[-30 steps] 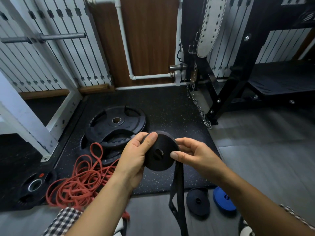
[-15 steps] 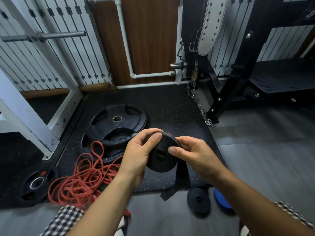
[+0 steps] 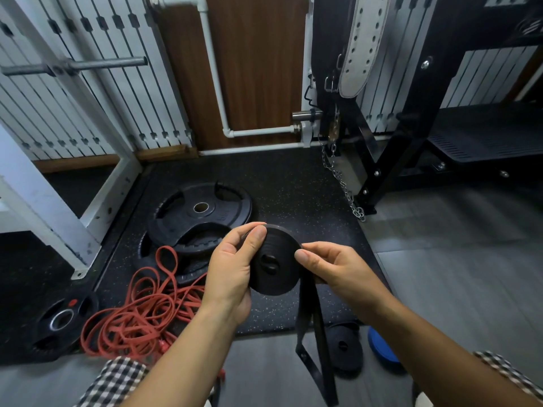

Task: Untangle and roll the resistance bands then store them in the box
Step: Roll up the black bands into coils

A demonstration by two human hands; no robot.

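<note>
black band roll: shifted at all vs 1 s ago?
No. The black band roll sits at the same spot as before, just to the lower right of the large weight plate.

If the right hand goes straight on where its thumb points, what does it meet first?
The right hand meets the rolled black band at once, since its thumb touches the roll's edge; the left hand seems to lie just beyond.

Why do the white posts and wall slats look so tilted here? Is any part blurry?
Head view: its wide-angle lens splays the white post and wall slats toward the edges; the black band roll at the centre is sharp; the checked sleeve at the bottom edge is soft; lighting is even, only a mild sheen on the weight plate.
</note>
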